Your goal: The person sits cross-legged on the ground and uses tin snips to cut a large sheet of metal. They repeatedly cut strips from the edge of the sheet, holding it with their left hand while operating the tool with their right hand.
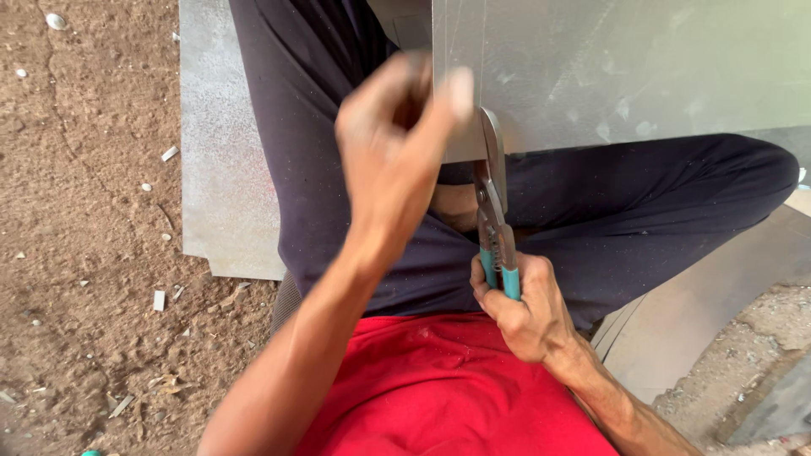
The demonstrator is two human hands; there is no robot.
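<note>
A large grey metal sheet (625, 67) lies across the person's lap. The left hand (397, 135), fingers curled, pinches its near edge, while the right hand (519, 308) is clenched around the teal-handled snips (494, 211) biting that edge.

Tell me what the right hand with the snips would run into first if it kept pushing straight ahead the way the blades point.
The right hand holds teal-handled snips pointing up and away from the body. Their blades already meet the lower edge of the grey metal sheet, so going straight on likely drives deeper into that sheet. The left hand grips it beside the blades.
</note>
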